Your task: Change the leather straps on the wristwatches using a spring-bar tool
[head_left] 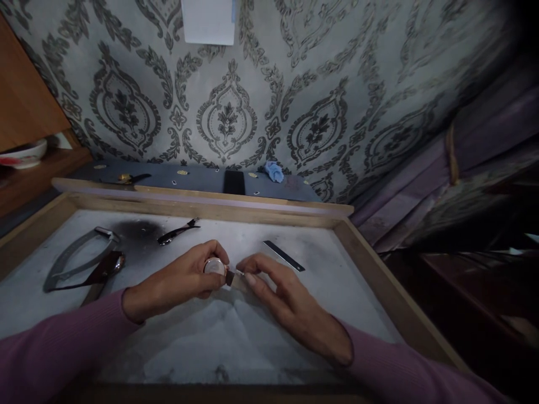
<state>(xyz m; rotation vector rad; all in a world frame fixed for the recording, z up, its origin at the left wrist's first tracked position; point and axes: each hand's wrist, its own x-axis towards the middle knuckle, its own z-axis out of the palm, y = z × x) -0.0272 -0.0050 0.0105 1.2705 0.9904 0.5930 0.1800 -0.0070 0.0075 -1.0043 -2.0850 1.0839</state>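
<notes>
My left hand is closed around the rim of a small wristwatch with a round pale face and a rose-gold edge. A short dark strap piece comes off the watch's right side. Beside it, my right hand pinches a small pale, flat piece between thumb and forefinger, right against the strap. What exactly that piece is cannot be made out. To the right lies a thin dark strip with a bright edge, like a blade. Both hands are above the white sheet.
A wooden-rimmed tray surrounds the sheet. At left lie a grey curved band and a dark brown strap with a shiny end; a dark slim object lies behind. Beyond the rim are a black rectangle and crumpled blue cloth.
</notes>
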